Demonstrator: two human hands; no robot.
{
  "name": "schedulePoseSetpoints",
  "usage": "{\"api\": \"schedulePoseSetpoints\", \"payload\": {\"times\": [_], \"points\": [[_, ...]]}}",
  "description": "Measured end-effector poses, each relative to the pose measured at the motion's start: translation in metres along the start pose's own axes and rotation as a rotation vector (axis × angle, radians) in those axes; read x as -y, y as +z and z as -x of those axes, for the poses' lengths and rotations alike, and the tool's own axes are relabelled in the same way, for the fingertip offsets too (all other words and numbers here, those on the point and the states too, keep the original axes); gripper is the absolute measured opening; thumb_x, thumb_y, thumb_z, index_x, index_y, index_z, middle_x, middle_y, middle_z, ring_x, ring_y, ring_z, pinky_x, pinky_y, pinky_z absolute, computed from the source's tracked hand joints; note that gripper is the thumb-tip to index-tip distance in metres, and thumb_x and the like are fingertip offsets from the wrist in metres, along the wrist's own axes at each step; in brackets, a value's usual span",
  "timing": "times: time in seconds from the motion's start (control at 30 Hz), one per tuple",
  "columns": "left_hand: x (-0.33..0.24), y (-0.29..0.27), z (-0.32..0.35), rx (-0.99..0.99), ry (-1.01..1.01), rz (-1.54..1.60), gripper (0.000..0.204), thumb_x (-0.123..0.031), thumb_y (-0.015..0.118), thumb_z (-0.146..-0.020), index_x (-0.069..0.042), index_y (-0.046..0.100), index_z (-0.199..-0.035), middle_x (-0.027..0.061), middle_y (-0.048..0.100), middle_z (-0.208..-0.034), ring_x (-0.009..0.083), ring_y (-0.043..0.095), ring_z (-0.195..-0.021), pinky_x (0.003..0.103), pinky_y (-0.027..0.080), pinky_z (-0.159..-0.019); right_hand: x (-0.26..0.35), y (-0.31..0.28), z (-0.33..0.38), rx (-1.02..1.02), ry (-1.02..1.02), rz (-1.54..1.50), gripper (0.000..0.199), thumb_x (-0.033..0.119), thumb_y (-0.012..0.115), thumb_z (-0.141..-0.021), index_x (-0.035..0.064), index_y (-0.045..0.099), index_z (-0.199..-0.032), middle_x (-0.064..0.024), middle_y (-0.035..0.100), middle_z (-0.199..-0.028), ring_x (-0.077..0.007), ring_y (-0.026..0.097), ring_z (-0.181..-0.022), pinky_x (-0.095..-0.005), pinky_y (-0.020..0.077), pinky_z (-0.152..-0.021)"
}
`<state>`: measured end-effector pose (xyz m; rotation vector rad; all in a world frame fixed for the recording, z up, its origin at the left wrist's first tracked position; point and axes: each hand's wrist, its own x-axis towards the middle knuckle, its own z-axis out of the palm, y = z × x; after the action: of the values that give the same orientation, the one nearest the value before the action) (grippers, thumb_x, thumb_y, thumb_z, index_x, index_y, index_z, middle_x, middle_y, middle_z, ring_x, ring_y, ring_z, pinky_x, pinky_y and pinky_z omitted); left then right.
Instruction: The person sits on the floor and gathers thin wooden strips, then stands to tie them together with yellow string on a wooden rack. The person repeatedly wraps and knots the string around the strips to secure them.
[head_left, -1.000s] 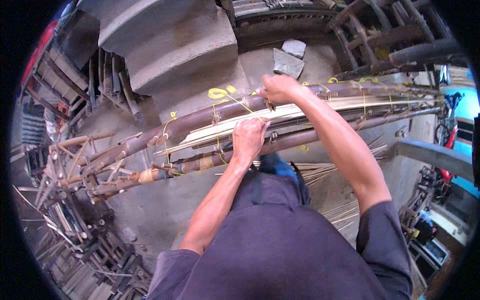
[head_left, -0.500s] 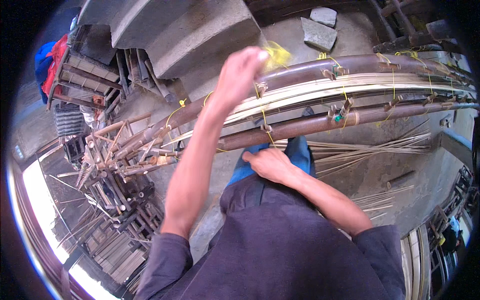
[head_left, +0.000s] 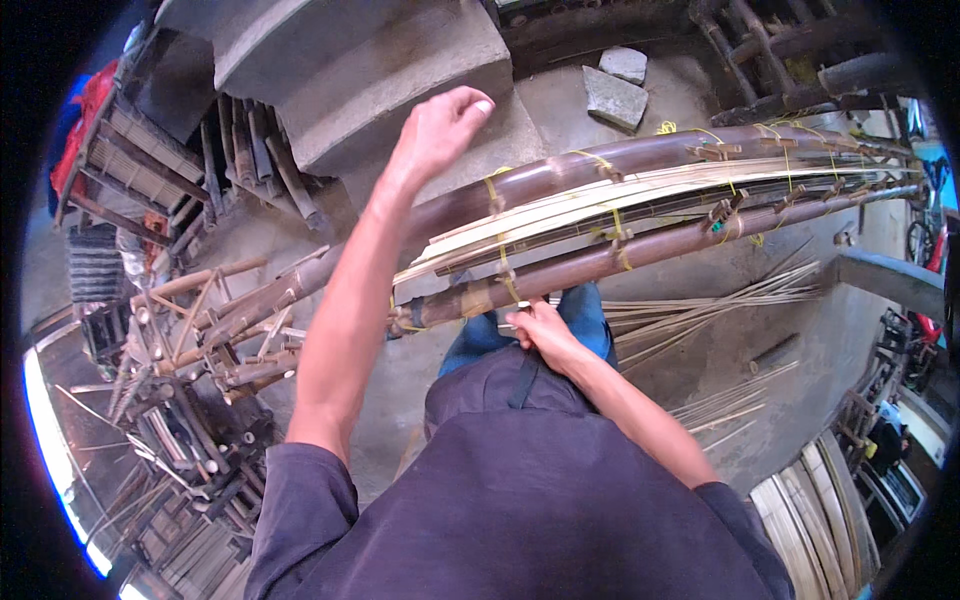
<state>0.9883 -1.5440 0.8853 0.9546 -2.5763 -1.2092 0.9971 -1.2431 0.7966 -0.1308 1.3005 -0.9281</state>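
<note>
My left hand (head_left: 447,125) is raised beyond the far dark bamboo pole (head_left: 540,184), its thumb pressed against curled fingers. Whatever it may hold does not show. Close to my body, below the near bamboo pole (head_left: 570,264), my right hand (head_left: 540,330) is closed, with its fingertips by the lower end of a yellow cord (head_left: 510,282). What lies inside those fingers is hidden. Pale bamboo strips (head_left: 560,205) run lengthwise between the two poles. Yellow cord ties (head_left: 597,160) and small wooden pegs (head_left: 722,212) are spaced along them.
Concrete steps (head_left: 400,90) rise at the far left, with two stone blocks (head_left: 615,97) to their right. Bamboo pieces (head_left: 205,420) are heaped at left. Loose strips (head_left: 700,305) lie on the floor at right. Wide pale slats (head_left: 805,520) stand at lower right.
My left hand has moved left and slightly down, away from the yellow tangle that was beside it. My right hand has curled in near the pole. The whole view has shifted.
</note>
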Motion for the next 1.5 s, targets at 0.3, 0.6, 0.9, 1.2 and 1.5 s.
{"api": "schedulePoseSetpoints", "payload": {"times": [0.3,0.6,0.9,1.2,1.5], "points": [[0.013,0.067,0.161,-0.263,0.168,0.04,0.017,-0.015,0.057,-0.086,0.0,0.066,-0.089,0.0184,0.065,-0.082,0.0361,0.062,-0.078,0.045,0.048,-0.072,0.238,0.097,0.078,0.164,-1.102,1.562,0.012,0.011,0.061,-0.069,0.0033,0.064,-0.078,-0.0122,0.055,-0.071,-0.0309,0.061,-0.077,-0.0414,0.0497,-0.068],[0.009,0.077,0.148,-0.227,0.048,-0.174,0.022,-0.027,0.059,-0.087,-0.007,0.067,-0.085,0.0161,0.063,-0.073,0.0342,0.063,-0.07,0.044,0.048,-0.063,0.214,0.046,-0.06,0.014,-0.696,0.64,0.032,0.024,0.055,-0.091,0.0023,0.049,-0.114,-0.0022,0.048,-0.067,-0.017,0.052,-0.062,-0.0322,0.0461,-0.061],[-0.012,0.056,0.133,-0.038,-0.173,0.795,0.018,-0.021,0.06,-0.089,-0.004,0.066,-0.092,0.0095,0.067,-0.08,0.016,0.063,-0.077,0.033,0.047,-0.071,0.007,0.044,-0.024,0.049,-0.755,1.104,0.019,0.014,0.051,-0.085,0.006,0.051,-0.102,-0.0202,0.059,-0.062,-0.041,0.06,-0.061,-0.0533,0.0458,-0.059],[0.057,0.063,-0.002,0.067,-0.488,0.553,0.028,-0.026,0.049,-0.086,-0.001,0.059,-0.081,0.0052,0.056,-0.066,0.0162,0.053,-0.059,0.035,0.045,-0.06,0.031,0.032,0.018,0.124,-0.884,1.351,0.037,0.006,0.061,-0.07,0.0069,0.057,-0.107,-0.0148,0.062,-0.09,-0.0322,0.062,-0.081,-0.0404,0.0503,-0.067],[0.046,-0.094,0.151,0.214,-0.083,0.3,0.037,-0.036,0.05,-0.092,-0.003,0.067,-0.089,0.0099,0.067,-0.075,0.0253,0.065,-0.07,0.035,0.05,-0.067,-0.058,0.133,-0.037,-0.107,-0.003,-0.117,0.055,0.014,0.064,-0.084,0.0046,0.042,-0.134,-0.0089,0.061,-0.086,-0.0181,0.061,-0.076,-0.03,0.0484,-0.067]]}}
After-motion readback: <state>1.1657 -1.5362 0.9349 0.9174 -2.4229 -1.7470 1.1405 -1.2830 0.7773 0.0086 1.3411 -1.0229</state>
